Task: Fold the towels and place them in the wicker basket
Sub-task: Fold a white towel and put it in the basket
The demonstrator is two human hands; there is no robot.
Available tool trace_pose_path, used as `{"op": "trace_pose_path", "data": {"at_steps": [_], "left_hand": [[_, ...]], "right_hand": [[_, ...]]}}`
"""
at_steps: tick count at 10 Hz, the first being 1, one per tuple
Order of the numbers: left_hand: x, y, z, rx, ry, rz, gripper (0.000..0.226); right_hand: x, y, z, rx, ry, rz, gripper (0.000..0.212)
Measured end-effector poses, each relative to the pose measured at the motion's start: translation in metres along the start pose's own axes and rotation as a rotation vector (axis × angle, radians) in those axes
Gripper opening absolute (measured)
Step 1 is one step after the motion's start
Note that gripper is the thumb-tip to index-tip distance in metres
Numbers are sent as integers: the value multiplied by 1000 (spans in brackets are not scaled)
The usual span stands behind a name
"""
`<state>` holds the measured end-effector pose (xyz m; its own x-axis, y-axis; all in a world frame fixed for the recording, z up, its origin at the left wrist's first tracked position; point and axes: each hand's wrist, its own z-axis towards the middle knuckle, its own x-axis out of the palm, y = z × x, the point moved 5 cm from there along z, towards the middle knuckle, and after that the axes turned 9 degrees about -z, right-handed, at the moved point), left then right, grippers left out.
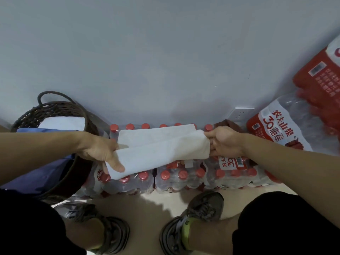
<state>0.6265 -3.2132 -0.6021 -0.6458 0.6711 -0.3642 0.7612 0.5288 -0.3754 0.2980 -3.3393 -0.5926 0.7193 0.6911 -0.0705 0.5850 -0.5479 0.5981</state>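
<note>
Your left hand [103, 150] and right hand [223, 143] each pinch an end of the white towel [161, 150] — soft, light, floppy — right of the basket [55, 109].

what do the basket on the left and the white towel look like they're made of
Basket: dark brown woven wicker or rattan, judging by the braided rim and looped handle; matte.
White towel: soft cloth, probably cotton or microfiber; it sags and folds between the left hand and right hand, with no sheen.
</note>
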Motion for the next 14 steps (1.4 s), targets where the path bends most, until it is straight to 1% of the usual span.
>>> {"op": "trace_pose_path", "data": {"at_steps": [1, 2, 3, 4, 5, 6, 7, 8, 9, 10, 11, 12, 13, 14], "left_hand": [[-6, 20, 14, -27, 27, -89, 66], [-6, 21, 14, -36, 44, -172, 62], [-4, 15, 16, 2, 47, -342, 42], [-8, 8, 22, 46, -83, -470, 26], [-12, 11, 28, 50, -295, -500, 25], [-14, 17, 36, 33, -382, -548, 17], [-18, 24, 42, 14, -406, -562, 15], [-18, 31, 49, -38, -389, -576, 14], [-14, 32, 53, -90, -264, -600, 18], [-11, 32, 54, -90, -209, -618, 22], [-7, 32, 55, -91, -238, -594, 25], [-8, 31, 52, -145, -330, -554, 39], [-25, 14, 43, 20, -575, -237, 38], [-15, -10, 22, 234, -681, 115, 19]], "right_hand": [[-6, -27, 3, 60, 2, 9, 39], [-8, -48, 4, 121, 17, -13, 38], [-12, -51, 7, 102, -47, -51, 31], [-14, -42, 12, 14, -108, -86, 25], [-12, -35, 18, -8, -144, -111, 23], [-12, -34, 26, -4, -176, -143, 21], [-14, -33, 31, -1, -189, -177, 18], [-15, -32, 37, -6, -198, -218, 15], [-16, -28, 43, -49, -251, -242, 14], [-17, -26, 47, -50, -319, -294, 19], [-18, -27, 52, -49, -398, -448, 30], [-17, -25, 49, 44, -391, -668, 39], [-14, -32, 43, 176, -276, -821, 49], [-8, -39, 43, 158, -241, -792, 48]]}}
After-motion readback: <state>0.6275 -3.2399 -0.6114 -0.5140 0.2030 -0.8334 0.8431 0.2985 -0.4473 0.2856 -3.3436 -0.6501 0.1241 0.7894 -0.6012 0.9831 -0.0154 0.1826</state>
